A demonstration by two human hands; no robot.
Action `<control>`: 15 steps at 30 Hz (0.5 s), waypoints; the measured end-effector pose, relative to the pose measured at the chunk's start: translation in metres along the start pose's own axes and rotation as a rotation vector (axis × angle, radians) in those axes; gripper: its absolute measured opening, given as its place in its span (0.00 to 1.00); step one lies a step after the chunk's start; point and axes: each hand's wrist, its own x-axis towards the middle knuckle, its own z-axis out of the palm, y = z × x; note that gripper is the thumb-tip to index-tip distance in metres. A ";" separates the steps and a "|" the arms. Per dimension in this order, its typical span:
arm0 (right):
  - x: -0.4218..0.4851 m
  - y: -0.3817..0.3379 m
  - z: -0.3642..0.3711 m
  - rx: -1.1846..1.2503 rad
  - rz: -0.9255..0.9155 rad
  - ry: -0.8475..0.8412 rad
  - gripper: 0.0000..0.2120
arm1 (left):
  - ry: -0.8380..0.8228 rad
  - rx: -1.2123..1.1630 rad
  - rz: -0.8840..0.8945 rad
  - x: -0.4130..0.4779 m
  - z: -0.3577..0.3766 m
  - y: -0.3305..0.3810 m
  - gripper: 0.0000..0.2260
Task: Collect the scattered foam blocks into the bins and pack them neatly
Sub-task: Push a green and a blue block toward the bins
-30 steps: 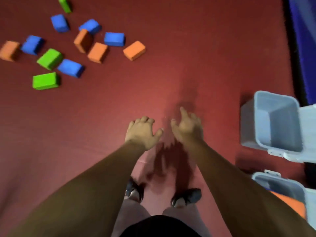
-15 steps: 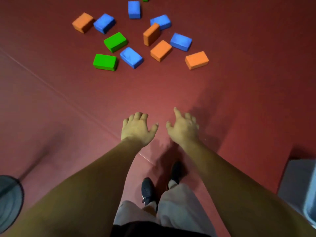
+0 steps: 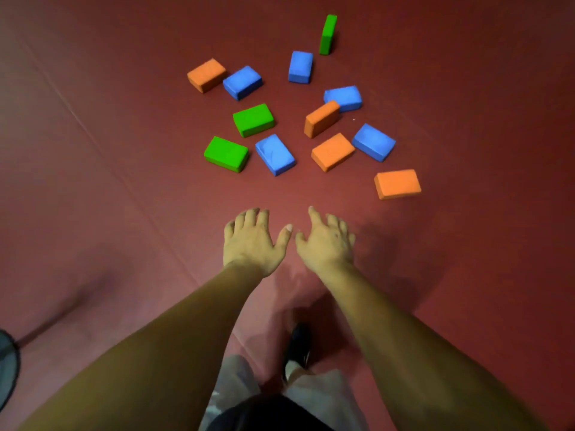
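Far left edge: a dark round object (image 3: 6, 368), cut off by the frame, cannot tell what it is. Red floor (image 3: 93, 181) with a faint seam running diagonally.

Left hand (image 3: 249, 244): held out above the floor, fingers relaxed and spread, grasping nothing.

Foam blocks lie scattered ahead of both hands and well apart from them. From the left there is an orange block (image 3: 206, 75) just beside a blue block (image 3: 242, 82), then two green blocks (image 3: 226, 154) lying flat. Further right an upright green block (image 3: 327, 34) stands on edge at the back, and a tilted orange block (image 3: 321, 118) sits close against another blue one; contact unclear.

Right hand (image 3: 326, 247): also released, fingers loosely extended, empty. The nearest orange block (image 3: 397, 183) lies ahead and to its right. One shoe (image 3: 298, 343) shows below, between the arms.

No bins in view and no block collected here.

Risks, as judged:
- Scooping up too many blocks at once could spill some on the way, since the bins are out of sight.
- A careless reach could knock over the upright green block.
- A step forward could land on a near block. Foam gives underfoot, so footing may slip.
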 end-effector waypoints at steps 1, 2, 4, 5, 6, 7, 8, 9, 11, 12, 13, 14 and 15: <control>0.023 -0.010 -0.007 -0.010 -0.012 -0.005 0.32 | 0.000 -0.007 -0.013 0.022 -0.006 0.000 0.32; 0.038 -0.017 -0.011 -0.018 -0.021 -0.008 0.32 | 0.002 -0.008 -0.018 0.036 -0.011 0.000 0.32; 0.064 -0.032 -0.016 -0.037 -0.042 -0.015 0.32 | 0.011 -0.008 -0.019 0.061 -0.018 -0.006 0.34; 0.082 -0.043 -0.017 -0.050 -0.052 -0.025 0.32 | 0.018 -0.015 -0.036 0.079 -0.022 -0.014 0.35; 0.098 -0.054 -0.017 -0.059 -0.060 -0.032 0.32 | 0.028 -0.024 -0.056 0.097 -0.026 -0.024 0.37; 0.114 -0.065 -0.017 -0.066 -0.069 -0.035 0.32 | 0.035 -0.029 -0.074 0.114 -0.029 -0.034 0.39; 0.132 -0.078 -0.017 -0.074 -0.080 -0.035 0.32 | 0.039 -0.026 -0.090 0.132 -0.032 -0.046 0.40; 0.151 -0.091 -0.018 -0.080 -0.087 -0.031 0.32 | 0.037 -0.020 -0.099 0.153 -0.035 -0.059 0.40; 0.187 -0.117 -0.019 -0.079 -0.086 -0.026 0.32 | 0.005 -0.020 -0.107 0.194 -0.042 -0.081 0.41; 0.205 -0.130 -0.019 -0.077 -0.081 -0.026 0.32 | -0.015 -0.015 -0.108 0.216 -0.047 -0.090 0.41; 0.223 -0.141 -0.018 -0.085 -0.072 -0.039 0.31 | -0.026 -0.006 -0.105 0.240 -0.051 -0.098 0.40; 0.241 -0.153 -0.018 -0.094 -0.063 -0.059 0.31 | -0.032 -0.003 -0.099 0.263 -0.057 -0.105 0.38; 0.260 -0.163 -0.019 -0.106 -0.051 -0.079 0.31 | -0.042 0.004 -0.087 0.286 -0.063 -0.111 0.37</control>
